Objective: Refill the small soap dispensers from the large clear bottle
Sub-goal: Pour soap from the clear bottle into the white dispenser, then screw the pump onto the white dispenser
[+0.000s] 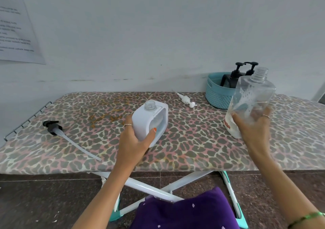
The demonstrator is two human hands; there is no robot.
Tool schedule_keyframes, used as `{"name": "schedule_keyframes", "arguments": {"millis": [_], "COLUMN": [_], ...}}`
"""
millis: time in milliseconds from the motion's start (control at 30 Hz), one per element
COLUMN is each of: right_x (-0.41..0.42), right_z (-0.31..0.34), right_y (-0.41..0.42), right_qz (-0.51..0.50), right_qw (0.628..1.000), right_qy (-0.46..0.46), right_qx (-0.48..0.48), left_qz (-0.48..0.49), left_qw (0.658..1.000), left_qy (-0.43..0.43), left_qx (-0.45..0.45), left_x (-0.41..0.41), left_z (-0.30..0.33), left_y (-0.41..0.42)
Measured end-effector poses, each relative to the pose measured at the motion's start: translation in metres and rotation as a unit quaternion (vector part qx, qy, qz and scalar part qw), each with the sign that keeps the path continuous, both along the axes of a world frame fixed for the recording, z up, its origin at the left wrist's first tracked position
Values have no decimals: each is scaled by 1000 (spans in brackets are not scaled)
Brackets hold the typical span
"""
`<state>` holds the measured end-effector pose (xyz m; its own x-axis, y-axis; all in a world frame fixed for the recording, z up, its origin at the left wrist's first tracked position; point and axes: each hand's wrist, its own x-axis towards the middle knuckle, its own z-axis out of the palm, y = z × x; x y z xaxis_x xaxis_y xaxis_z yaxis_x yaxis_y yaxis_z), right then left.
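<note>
I have the uncapped white dispenser (149, 121) gripped in my left hand (133, 140), the large clear bottle (249, 102) in my right hand (253, 128) (nearly empty); next, tip it neck-to-neck.

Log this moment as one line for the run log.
left hand: grips white dispenser, uncapped | right hand: holds large clear bottle, uncapped, upright | pour: not underway | black pump, white pump: on board

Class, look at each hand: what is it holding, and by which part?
The left hand grips the white dispenser around its lower body. The right hand grips the large clear bottle around its lower half.
</note>
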<state>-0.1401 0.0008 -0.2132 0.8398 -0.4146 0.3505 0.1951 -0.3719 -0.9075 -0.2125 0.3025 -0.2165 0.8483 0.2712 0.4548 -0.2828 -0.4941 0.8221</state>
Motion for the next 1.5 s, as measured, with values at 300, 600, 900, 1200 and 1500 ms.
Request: {"name": "schedule_keyframes", "arguments": {"millis": [300,600,900,1200,1500], "right_x": [-41,8,118,125,129], "right_z": [7,38,40,16,19], "right_y": [17,70,111,112,103], "right_qz": [-87,142,246,236,247], "right_qw": [981,911,808,842,822], "right_qy": [-171,-86,126,149,164], "right_qx": [-15,-376,-520,-462,-487], "left_qz": [1,14,16,9,6], "left_qw": [1000,1000,1000,1000,1000], "left_qy": [0,-1,-6,2,-1], "left_qx": [-1,10,10,11,11], "left_x": [1,2,4,1,0], "left_z": [-1,-2,1,-2,0], "left_y": [0,0,4,1,1]}}
